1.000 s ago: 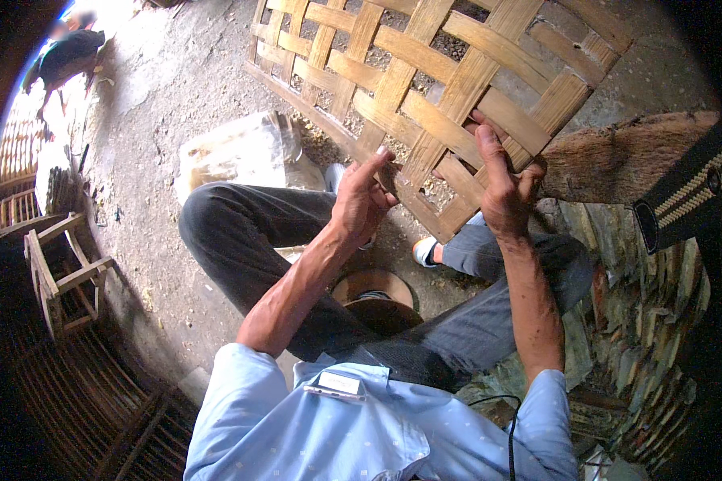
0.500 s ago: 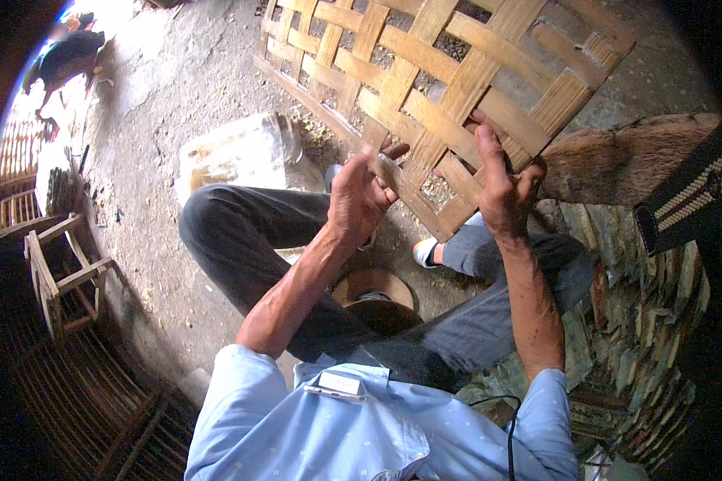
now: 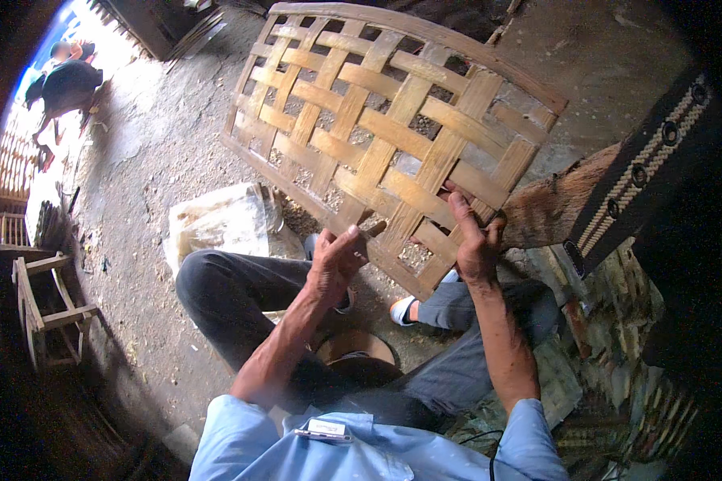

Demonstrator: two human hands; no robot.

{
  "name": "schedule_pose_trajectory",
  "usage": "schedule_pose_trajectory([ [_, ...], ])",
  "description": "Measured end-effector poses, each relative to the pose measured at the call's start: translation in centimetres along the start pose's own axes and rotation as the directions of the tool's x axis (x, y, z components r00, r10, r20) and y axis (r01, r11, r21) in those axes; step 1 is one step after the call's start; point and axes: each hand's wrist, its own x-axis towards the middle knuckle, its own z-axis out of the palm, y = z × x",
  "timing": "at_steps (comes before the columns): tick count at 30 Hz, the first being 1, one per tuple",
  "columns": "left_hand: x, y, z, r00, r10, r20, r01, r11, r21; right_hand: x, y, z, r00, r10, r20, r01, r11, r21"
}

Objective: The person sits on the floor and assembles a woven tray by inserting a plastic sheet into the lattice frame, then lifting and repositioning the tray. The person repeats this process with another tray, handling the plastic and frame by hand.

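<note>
The gray floor (image 3: 144, 192) is filling much of the picture, with little pale bits lying about on it. Over it, from the top middle to the center, you are holding up a big woven panel (image 3: 377, 164). Its flat yellow-brown strips are going over and under each other, and a wood frame is running around them. It is tilting toward the lower right.

Your dark gray trousers (image 3: 233, 297) are bending at the knees below it. Your light blue shirt (image 3: 241, 449) is showing at the bottom. At the right, a black band (image 3: 646, 172) with pale stitches and round rings is slanting down. Near it, rough brown wood (image 3: 537, 212) is lying behind your right hand (image 3: 480, 248).

At the middle left, a whitish plastic bag (image 3: 217, 224) is lying near your knee, and a small wooden stand (image 3: 68, 317) is sitting farther left. A round brown thing (image 3: 353, 345) is sitting between your legs.

Your left hand (image 3: 337, 260) is pinching the panel's lower edge. Your right hand is gripping its lower right corner, thumb in front, fingers behind. In your shirt pocket, a white card (image 3: 323, 430) is showing tiny dark marks, too small to read.
</note>
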Motion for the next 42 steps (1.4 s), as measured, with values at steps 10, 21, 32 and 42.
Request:
schedule_pose_trajectory([
  [10,1.8,0.9,-3.3,0.984,-0.116,-0.138,0.163,0.901,0.402,0.3,-0.7,-0.5,0.936,-0.341,0.088,0.352,0.895,-0.275],
  [21,-5.1,5.6,-5.1,0.932,0.328,0.153,-0.36,0.873,0.33,-6.5,-1.5,3.2,0.431,-0.396,0.811,0.899,0.268,-0.347],
  [32,0.2,0.3,-14.7,0.95,0.206,-0.236,-0.078,0.885,0.459,-7.3,-1.4,3.0,0.462,-0.449,0.765,0.885,0.286,-0.366],
  [42,-0.8,-2.2,-21.5,0.886,0.264,-0.382,0.025,0.794,0.607,-7.3,-2.8,3.2,0.444,-0.541,0.714,0.886,0.382,-0.262],
])
